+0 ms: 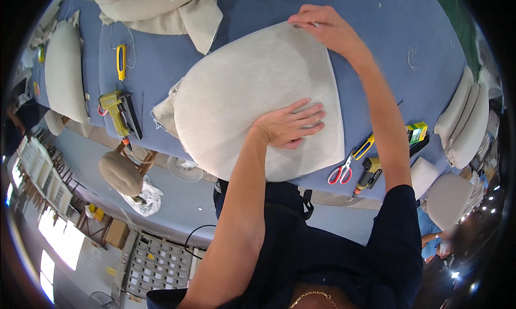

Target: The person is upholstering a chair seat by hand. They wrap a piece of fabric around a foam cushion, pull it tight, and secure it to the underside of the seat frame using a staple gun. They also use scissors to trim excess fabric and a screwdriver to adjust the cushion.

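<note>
A cream fabric-covered seat cushion (236,83) lies on the blue-topped table in front of me, its surface smooth and rounded. My left hand (290,124) rests flat on its near right part, fingers stretched out and a little apart. At the cushion's far right corner, my right hand (325,27) has its fingertips closed on the fabric edge. A small pale spot shows between those fingers, too small to name. Loose cloth with frayed threads (167,113) sticks out from the cushion's left side.
Left of the cushion lie a yellow-handled tool (121,62) and a green staple gun (119,114). Red-handled scissors (341,173), another staple gun (370,173) and a green-yellow box (417,133) are near my right forearm. Crumpled cream fabric (156,11) covers the far left; cushions (465,123) stand at right.
</note>
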